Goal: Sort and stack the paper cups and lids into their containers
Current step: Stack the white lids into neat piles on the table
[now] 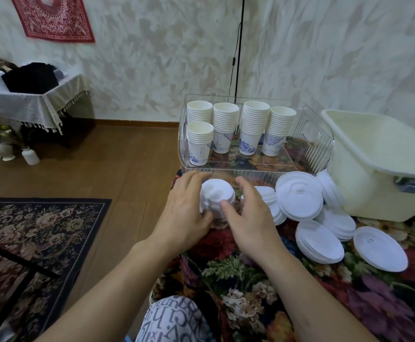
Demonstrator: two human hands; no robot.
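Note:
A short stack of white lids (217,196) stands on the flowered table near its left edge. My left hand (186,211) wraps its left side. My right hand (247,213) touches its right side with thumb and fingers. Behind them a clear plastic tray (321,154) holds several stacks of white paper cups (231,127) with blue prints. To the right, more white lids (300,196) lie in loose leaning piles, with a flatter pile (318,243) and a single lid (380,249) nearer me.
A cream plastic bin (384,166) stands at the right behind the lids. The flowered tablecloth (300,304) covers the table. Left of it are a wooden floor, a dark patterned rug (36,230) and a small draped side table (31,99).

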